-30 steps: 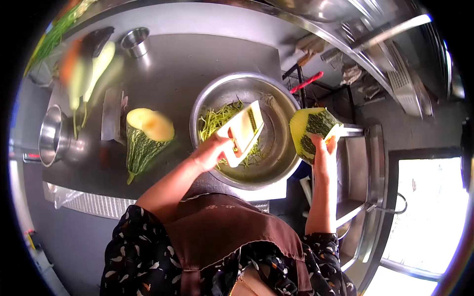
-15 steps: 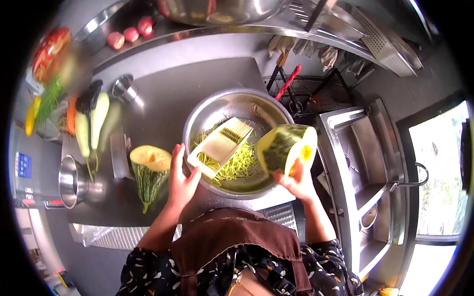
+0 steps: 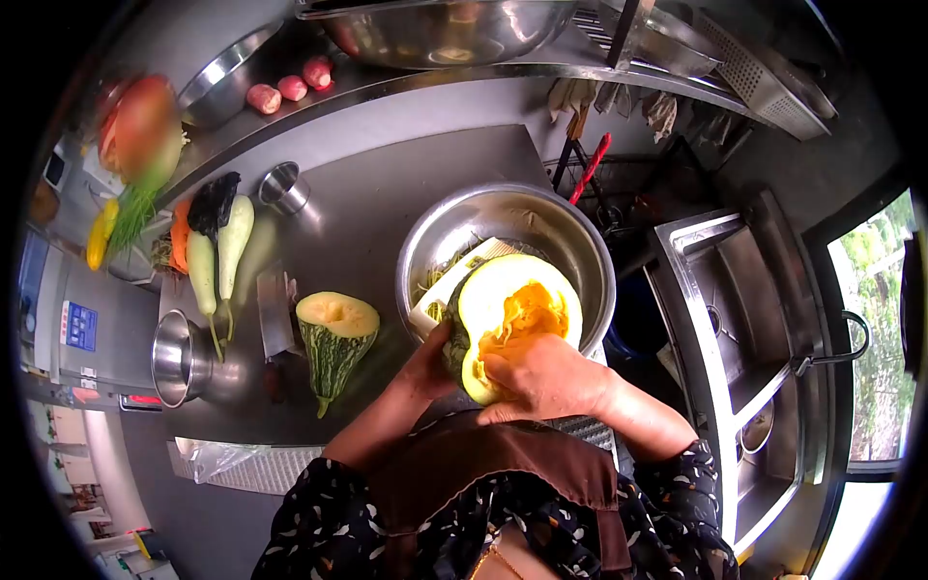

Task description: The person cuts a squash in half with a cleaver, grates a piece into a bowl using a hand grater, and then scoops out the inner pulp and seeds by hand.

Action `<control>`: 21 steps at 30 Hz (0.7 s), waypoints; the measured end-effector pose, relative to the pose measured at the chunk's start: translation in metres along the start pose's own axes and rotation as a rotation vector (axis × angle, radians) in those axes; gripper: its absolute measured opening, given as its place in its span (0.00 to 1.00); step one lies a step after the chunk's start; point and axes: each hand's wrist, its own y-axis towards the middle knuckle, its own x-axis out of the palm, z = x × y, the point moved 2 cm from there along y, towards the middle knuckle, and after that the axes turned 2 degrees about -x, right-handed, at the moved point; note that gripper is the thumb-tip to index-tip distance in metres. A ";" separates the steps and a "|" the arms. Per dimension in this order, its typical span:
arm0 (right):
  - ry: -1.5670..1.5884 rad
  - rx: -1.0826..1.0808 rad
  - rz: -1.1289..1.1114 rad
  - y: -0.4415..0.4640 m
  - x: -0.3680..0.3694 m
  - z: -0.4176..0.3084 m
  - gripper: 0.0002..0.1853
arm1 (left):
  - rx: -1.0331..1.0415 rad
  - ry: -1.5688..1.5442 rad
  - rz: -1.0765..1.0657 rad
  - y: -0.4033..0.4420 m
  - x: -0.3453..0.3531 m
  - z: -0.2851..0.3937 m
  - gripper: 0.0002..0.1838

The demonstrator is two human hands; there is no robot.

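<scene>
A hollowed pumpkin piece (image 3: 476, 302), with pale flesh, orange pulp and dark green skin, is tilted cut side up over a steel bowl (image 3: 601, 266). My left hand (image 3: 432, 369) grips its skin from the left, its fingertips hidden behind the pumpkin. Curled fingers of my right hand (image 3: 556, 379) are in the hollow, against the pulp; their tips are out of sight. Below, a white grater (image 3: 447, 292) lies in the bowl, partly covered by the pumpkin. Only a few green shreds show beside it. The other pumpkin piece (image 3: 338, 336) rests on the counter, cut face up.
A cleaver (image 3: 276, 314) lies left of the pumpkin piece. Farther left are long pale green vegetables (image 3: 235, 242), a steel basin (image 3: 179, 358) and a steel cup (image 3: 284, 187). A sink (image 3: 744, 300) stands at the right. Pink radishes (image 3: 293, 88) sit on the shelf.
The pumpkin piece has come left and nearer my body, with its hollow turned upward. My left hand has left the grater's side and taken hold of the pumpkin; my right fingers have entered the hollow.
</scene>
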 end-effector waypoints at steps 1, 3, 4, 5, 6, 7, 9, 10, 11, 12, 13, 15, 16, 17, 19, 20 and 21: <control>0.086 -0.036 0.061 0.001 -0.002 -0.002 0.18 | -0.012 -0.045 -0.011 0.001 -0.004 -0.005 0.37; 0.099 0.003 0.015 0.000 -0.002 -0.004 0.15 | 0.012 -0.034 -0.043 0.000 -0.008 -0.007 0.36; 0.114 0.032 0.065 -0.004 0.000 -0.005 0.14 | 0.021 -0.094 -0.010 -0.002 -0.015 -0.013 0.35; 0.119 0.053 0.129 -0.006 -0.002 -0.003 0.14 | 0.033 -0.136 0.018 0.000 -0.020 -0.013 0.34; 0.052 0.127 0.120 -0.008 -0.008 -0.007 0.14 | 0.064 -0.120 -0.058 0.001 -0.019 -0.013 0.33; 0.045 0.140 0.118 -0.008 -0.010 -0.010 0.14 | 0.078 -0.119 -0.149 0.002 -0.016 -0.011 0.37; -0.072 0.162 0.364 -0.004 -0.015 -0.013 0.20 | 0.076 -0.081 -0.127 0.002 -0.016 -0.009 0.37; -0.199 0.217 0.411 -0.001 -0.011 -0.013 0.25 | 0.068 -0.085 -0.137 0.003 -0.015 -0.010 0.37; -0.200 0.217 0.411 0.001 -0.007 -0.008 0.25 | 0.097 0.025 -0.190 0.002 -0.014 -0.008 0.36; -0.226 0.225 0.368 0.003 -0.005 -0.001 0.26 | 0.124 0.134 -0.245 0.001 -0.011 -0.008 0.36; -0.252 0.240 0.324 0.004 -0.002 0.002 0.27 | 0.106 0.054 -0.214 0.006 -0.009 -0.011 0.36; -0.247 0.234 0.392 0.006 -0.002 0.004 0.20 | 0.086 0.029 -0.047 0.008 -0.020 -0.014 0.36; -0.254 0.259 0.231 0.011 -0.004 0.007 0.16 | 0.078 0.028 -0.059 0.012 -0.024 -0.015 0.36; -0.249 0.274 0.068 0.015 -0.003 0.010 0.12 | 0.056 0.030 -0.013 0.011 -0.030 -0.017 0.38; -0.269 0.294 0.158 0.013 -0.003 0.012 0.12 | 0.037 0.031 0.025 0.012 -0.030 -0.016 0.40; -0.124 0.360 0.174 0.008 -0.008 0.013 0.10 | 0.057 0.052 -0.026 0.011 -0.027 -0.017 0.41; 0.021 0.423 0.190 0.005 -0.015 0.011 0.10 | 0.079 0.071 -0.078 0.011 -0.022 -0.017 0.41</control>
